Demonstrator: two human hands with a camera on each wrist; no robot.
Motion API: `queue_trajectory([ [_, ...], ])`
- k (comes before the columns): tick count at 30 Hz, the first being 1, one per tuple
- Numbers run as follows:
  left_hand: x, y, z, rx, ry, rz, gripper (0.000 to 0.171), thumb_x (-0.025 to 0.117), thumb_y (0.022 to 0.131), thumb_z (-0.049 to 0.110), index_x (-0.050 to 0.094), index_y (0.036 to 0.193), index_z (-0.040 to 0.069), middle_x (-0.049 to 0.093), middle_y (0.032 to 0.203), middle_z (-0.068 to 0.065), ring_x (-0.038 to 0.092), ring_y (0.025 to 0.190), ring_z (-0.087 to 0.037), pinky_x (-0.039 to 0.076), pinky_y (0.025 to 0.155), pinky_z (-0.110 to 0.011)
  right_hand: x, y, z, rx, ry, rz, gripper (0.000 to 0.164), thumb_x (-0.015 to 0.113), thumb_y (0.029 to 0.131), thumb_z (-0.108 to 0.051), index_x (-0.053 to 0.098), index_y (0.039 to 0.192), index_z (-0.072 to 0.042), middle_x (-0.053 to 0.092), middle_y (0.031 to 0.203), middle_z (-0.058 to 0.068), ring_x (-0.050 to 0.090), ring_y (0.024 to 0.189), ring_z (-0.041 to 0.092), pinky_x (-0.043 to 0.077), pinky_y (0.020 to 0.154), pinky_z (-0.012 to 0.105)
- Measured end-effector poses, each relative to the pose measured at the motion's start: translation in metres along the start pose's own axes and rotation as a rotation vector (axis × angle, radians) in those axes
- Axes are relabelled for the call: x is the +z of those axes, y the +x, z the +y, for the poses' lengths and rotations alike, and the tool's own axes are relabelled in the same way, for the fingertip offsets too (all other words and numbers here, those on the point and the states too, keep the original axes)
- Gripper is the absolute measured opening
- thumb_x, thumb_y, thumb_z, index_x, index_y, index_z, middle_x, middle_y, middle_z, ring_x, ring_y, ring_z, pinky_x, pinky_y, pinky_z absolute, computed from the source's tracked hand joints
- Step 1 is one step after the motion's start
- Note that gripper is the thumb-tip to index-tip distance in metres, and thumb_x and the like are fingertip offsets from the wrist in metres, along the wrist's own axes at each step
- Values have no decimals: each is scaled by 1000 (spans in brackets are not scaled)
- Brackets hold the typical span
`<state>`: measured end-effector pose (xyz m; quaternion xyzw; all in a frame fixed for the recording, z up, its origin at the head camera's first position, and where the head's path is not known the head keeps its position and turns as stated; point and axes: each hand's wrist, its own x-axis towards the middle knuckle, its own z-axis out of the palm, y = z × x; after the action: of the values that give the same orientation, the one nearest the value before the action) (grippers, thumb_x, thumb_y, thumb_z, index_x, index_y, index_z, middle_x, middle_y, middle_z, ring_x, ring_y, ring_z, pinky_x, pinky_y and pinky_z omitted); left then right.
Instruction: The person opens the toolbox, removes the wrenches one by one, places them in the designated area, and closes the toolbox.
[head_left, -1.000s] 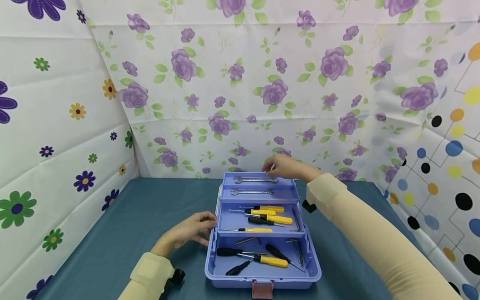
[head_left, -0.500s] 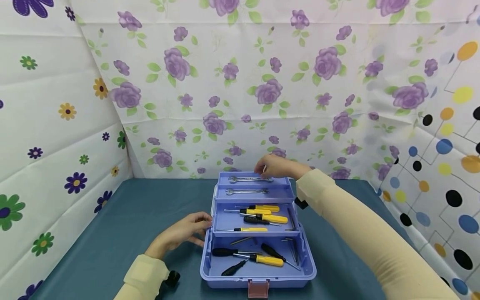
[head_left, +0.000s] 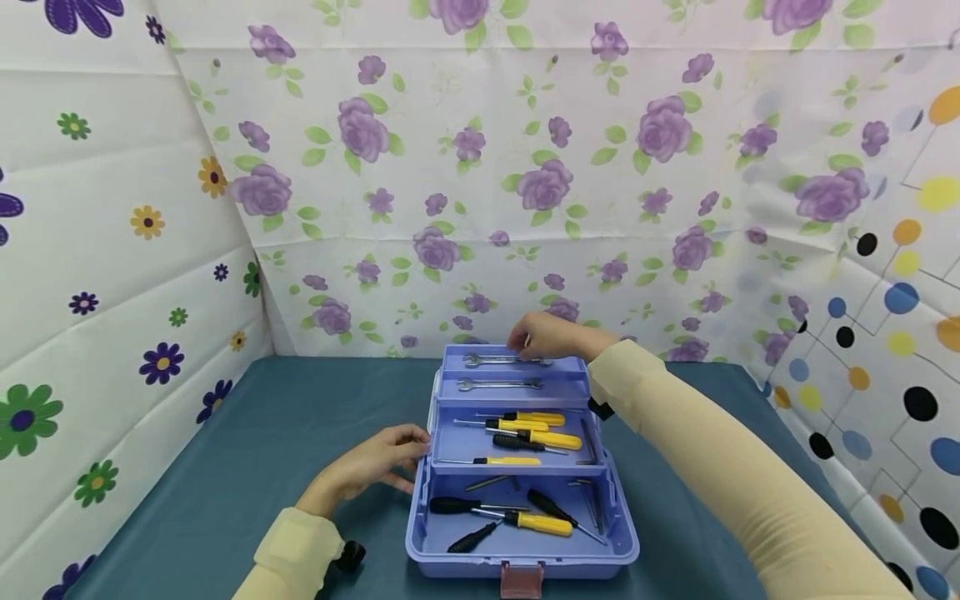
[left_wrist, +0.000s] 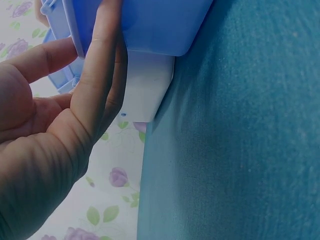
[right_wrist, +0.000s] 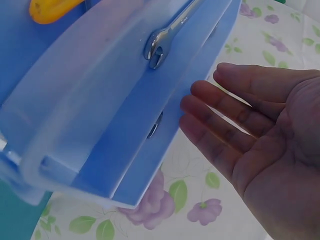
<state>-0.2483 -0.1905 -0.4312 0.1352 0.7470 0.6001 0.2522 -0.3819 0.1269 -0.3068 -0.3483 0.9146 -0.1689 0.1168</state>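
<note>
I see right hand (head_left: 553,335) shifted slightly left along top tray (head_left: 517,372) rim, fingers straight, gripping nothing; left hand (head_left: 378,460), fingers relaxed, touches unfolded toolbox (head_left: 566,570) before tabletop's (head_left: 337,392) back edge. Work centres on top tray, I judge.

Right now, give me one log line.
left hand: touching toolbox left side | right hand: at back edge of top tray | top tray: two wrenches | middle tray, base: screwdrivers

On the table (head_left: 345,392), the toolbox (head_left: 525,570) holds open-end wrenches (head_left: 500,385) in its far tray (head_left: 564,390), screwdrivers (head_left: 546,523) in its middle tray (head_left: 456,442) and near compartment (head_left: 555,544)
</note>
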Motion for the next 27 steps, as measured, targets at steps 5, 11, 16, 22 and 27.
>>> queue_trajectory([
  [5,0,1,0,-2,0,1,37,55,110,30,55,129,-2,64,110,-14,67,92,-23,64,80,-45,1,3,-2,-13,11,-18,30,67,96,6,72,126,4,73,121,16,67,114,29,58,98,40],
  [11,0,1,-1,-3,-1,2,38,55,110,30,55,130,-2,64,111,-14,67,92,-24,64,79,-45,4,8,0,-71,15,-35,36,65,92,12,71,127,4,72,123,16,68,115,31,58,98,39],
  [16,-1,2,-2,-1,1,3,38,55,110,30,55,130,-2,64,111,-14,67,91,-24,64,79,-45,9,12,3,-87,-2,-22,43,62,88,16,73,127,1,73,123,13,69,114,30,58,97,39],
  [22,-1,2,-4,-2,0,4,39,55,110,31,55,131,-2,64,112,-14,67,92,-25,64,79,-45,16,17,8,-101,-31,-9,50,58,84,21,75,124,-2,74,121,10,70,111,27,58,97,38],
  [27,-1,2,-4,-6,3,11,39,56,109,31,55,130,-2,64,112,-14,66,92,-24,64,78,-45,18,17,8,-104,-68,-7,53,56,83,24,75,124,-3,74,120,9,70,108,24,59,96,37],
])
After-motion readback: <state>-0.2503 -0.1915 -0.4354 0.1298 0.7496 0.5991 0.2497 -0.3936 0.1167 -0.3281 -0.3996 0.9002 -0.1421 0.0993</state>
